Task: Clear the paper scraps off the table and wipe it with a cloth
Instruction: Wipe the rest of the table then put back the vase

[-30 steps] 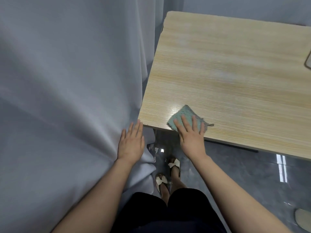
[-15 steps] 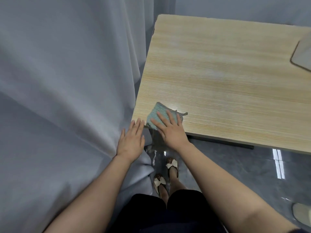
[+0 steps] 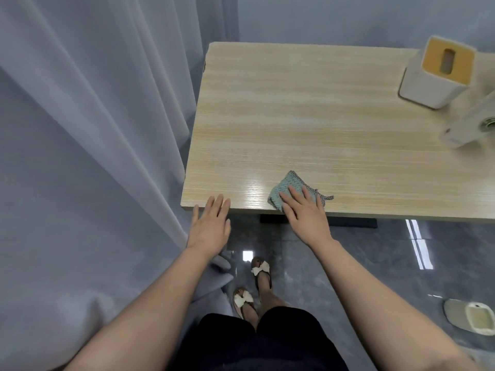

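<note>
The cloth (image 3: 290, 189), a small green knitted piece, lies flat on the table (image 3: 321, 124) close to its near edge, a frayed corner trailing to one side. It is pressed down by the right hand (image 3: 305, 214), whose fingers are laid straight across it; nothing is gripped or pinched. The left hand (image 3: 211, 226) is held flat with straight fingers at the near left corner, its fingertips over the table's edge; whether the wood is actually touched cannot be told. No paper scraps can be seen on the part of the tabletop in view, so the clearing step is judged done and the wiping step is taken to be in hand.

A glossy patch shows just beside the cloth. Further off, a white box with a yellow slotted top (image 3: 439, 73) stands near the far right, and a second white object (image 3: 471, 124) is cut off by the frame. A grey curtain (image 3: 93, 156) hangs beside the table's left edge.

The next stroke is judged to call for steady downward pressure, with the far and right areas covered and the box wiped around.
</note>
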The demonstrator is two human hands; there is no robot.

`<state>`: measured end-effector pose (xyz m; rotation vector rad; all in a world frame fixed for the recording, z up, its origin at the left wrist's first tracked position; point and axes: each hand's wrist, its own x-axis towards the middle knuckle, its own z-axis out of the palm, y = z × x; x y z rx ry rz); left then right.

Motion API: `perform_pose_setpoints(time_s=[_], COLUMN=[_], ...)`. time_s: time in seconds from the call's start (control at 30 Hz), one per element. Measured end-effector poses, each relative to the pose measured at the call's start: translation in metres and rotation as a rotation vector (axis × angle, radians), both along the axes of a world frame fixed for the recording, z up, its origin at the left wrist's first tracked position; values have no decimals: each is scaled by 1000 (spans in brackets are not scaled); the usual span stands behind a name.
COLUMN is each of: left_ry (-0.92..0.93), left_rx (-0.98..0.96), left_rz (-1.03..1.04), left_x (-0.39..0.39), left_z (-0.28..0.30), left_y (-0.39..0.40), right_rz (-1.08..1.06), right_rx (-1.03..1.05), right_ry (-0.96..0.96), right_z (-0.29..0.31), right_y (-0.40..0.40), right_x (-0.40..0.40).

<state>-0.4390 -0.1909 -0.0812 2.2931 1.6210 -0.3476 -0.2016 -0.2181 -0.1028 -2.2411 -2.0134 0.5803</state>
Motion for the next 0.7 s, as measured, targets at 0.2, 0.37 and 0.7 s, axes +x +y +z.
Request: perform_pose_setpoints(time_s=[0.2,0.37,0.7], left_ry=[-206,-513,-684], left_rx=[-2,-212,-296], left_rz=[-30,197,511], left_x=[36,79,143], left_z=[8,16,26], left_y=[12,23,43], right_rz=[-299,-391,-643], right_rx=[255,80,11], right_ry=[217,169,526], right_z=[11,20,43], right_y=[20,42,39], right_x=[9,15,46])
